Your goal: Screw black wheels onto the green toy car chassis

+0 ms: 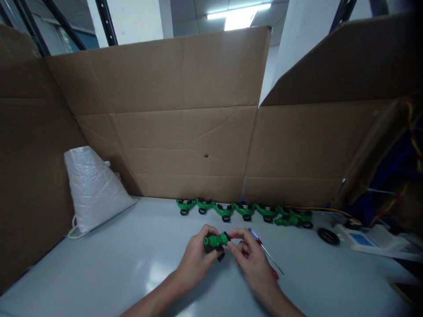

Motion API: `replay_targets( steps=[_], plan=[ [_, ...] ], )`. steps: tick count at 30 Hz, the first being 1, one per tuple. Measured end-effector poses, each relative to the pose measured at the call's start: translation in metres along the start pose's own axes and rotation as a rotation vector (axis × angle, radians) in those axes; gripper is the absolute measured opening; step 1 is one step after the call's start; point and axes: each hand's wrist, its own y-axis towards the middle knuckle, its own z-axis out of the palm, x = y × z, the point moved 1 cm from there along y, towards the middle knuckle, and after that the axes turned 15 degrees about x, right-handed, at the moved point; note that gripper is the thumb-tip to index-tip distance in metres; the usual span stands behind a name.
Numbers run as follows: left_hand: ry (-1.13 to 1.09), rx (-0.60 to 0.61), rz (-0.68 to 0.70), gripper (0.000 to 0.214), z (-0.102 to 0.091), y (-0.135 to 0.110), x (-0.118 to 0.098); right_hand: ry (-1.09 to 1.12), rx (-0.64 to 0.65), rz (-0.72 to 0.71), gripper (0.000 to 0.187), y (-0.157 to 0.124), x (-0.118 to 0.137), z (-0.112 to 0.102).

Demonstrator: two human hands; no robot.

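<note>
Holding a green toy vehicle (215, 240) between both hands, just above the middle of the table (99, 273), rounded green end to the left and a dark round part (227, 237) to the right. For clean handling, best to rest the left hand (194, 255) firm and steady on the green body and leave the fine pressing or turning to the right hand (253, 257), with light, even pressure square to the dark round part. Wise also to stay low over the table, in case of a slip, and to leave room for the small dark piece (221, 256) below the body.

Left fingers curled round the body, thumb opposite, no wider apart than the toy itself. Right thumb and index finger set in a narrow pinch on the dark end; remaining fingers folded toward the palm. Impossible to tell the force of either grip from this view.

Lying just beside the right hand, a thin-shafted tool (265, 250), seemingly a screwdriver. Lined up beyond, near the cardboard wall (185, 149), a row of similar green toys (268, 212) with black wheels; farther right, a black ring (328, 236).
</note>
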Motion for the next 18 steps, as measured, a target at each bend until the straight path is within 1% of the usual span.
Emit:
replay_targets(
  steps=[7, 13, 18],
  plan=[
    [0.239, 0.000, 0.044, 0.020, -0.003, -0.002, 0.001, 0.075, 0.030, 0.005, 0.039, 0.005, -0.002, -0.003],
    [0.429, 0.014, 0.048, 0.037, -0.006, -0.001, 0.009, 0.090, 0.050, 0.017, 0.043, 0.007, -0.013, -0.002],
    [0.492, 0.017, 0.046, 0.030, -0.008, -0.003, 0.009, 0.067, 0.051, 0.023, 0.044, 0.009, -0.021, -0.002]
  ],
)
